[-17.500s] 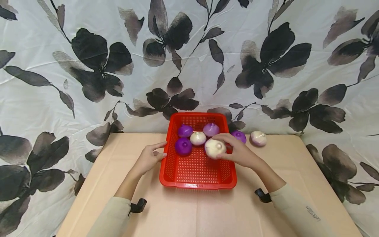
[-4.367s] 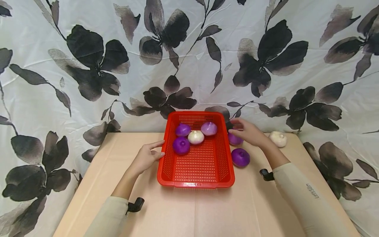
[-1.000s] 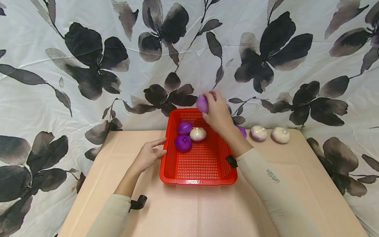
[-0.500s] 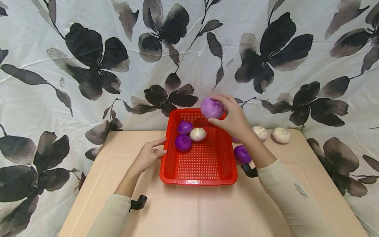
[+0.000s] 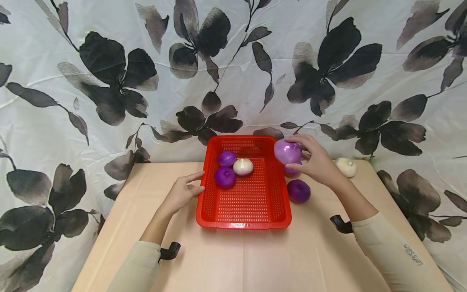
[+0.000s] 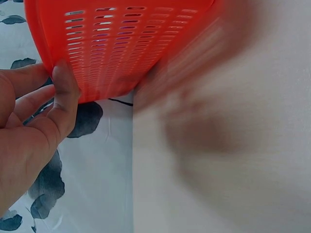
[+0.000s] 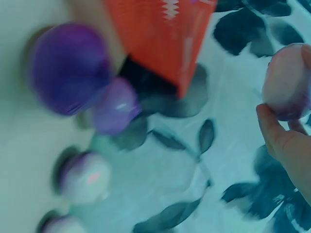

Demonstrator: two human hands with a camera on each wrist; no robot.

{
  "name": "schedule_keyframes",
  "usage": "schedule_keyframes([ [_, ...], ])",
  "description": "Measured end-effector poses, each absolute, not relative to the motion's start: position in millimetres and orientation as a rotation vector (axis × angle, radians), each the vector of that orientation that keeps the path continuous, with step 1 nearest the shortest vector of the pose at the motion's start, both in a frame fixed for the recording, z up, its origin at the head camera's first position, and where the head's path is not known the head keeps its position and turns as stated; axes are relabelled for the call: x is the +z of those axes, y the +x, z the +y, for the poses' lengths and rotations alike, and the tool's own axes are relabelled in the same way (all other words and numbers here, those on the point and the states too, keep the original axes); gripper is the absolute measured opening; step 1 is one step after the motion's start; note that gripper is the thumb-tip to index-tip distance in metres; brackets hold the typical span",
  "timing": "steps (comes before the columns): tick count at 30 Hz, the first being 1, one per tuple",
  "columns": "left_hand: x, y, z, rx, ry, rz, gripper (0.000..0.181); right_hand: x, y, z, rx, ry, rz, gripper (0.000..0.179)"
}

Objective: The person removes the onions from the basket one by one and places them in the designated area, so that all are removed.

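My left hand (image 5: 182, 192) pinches the left rim of a red perforated plastic basket (image 5: 243, 225); its thumb (image 6: 65, 82) lies on the outer wall. Inside sit a small purple onion (image 5: 227, 158), a darker purple onion (image 5: 225, 177) and a white onion (image 5: 243, 166). My right hand (image 5: 315, 160) grips a light purple onion (image 5: 287, 151) in the air at the basket's right rim, thumb below and fingers above. Under it, a purple onion (image 5: 292, 170) is partly covered. A dark purple onion (image 5: 299, 191) rests on the table beside the basket.
Farther right, a white onion (image 5: 345, 167) stands near the table's back edge. A white-and-purple onion (image 7: 87, 177) shows in the right wrist view, hidden behind my hand in the head view. Floral cloth (image 5: 255, 81) hangs behind the table (image 5: 240, 259).
A second ago the light purple onion was above the basket's back edge; my right hand has carried it right and lower. Earlier it lay inside the basket. My left hand stays put.
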State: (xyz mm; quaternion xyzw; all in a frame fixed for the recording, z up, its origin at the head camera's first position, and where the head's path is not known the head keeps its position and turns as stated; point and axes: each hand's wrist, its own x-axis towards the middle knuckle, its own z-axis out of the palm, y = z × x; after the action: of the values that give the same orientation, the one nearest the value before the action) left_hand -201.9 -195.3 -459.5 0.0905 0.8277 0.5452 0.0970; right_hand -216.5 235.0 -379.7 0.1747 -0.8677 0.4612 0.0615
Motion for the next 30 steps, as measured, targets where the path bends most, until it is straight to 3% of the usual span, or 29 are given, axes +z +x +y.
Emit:
schedule_keyframes([
  [15,-461.7,-203.1,-196.8,1.646,0.315,2.443,0.059,-436.2,-202.0,320.7,1.342,0.475,-2.647,0.067],
  [30,-460.7,-203.7,-195.5,1.656,0.275,2.408,0.06,-495.4,-188.5,361.7,1.258,0.412,-2.722,0.071],
])
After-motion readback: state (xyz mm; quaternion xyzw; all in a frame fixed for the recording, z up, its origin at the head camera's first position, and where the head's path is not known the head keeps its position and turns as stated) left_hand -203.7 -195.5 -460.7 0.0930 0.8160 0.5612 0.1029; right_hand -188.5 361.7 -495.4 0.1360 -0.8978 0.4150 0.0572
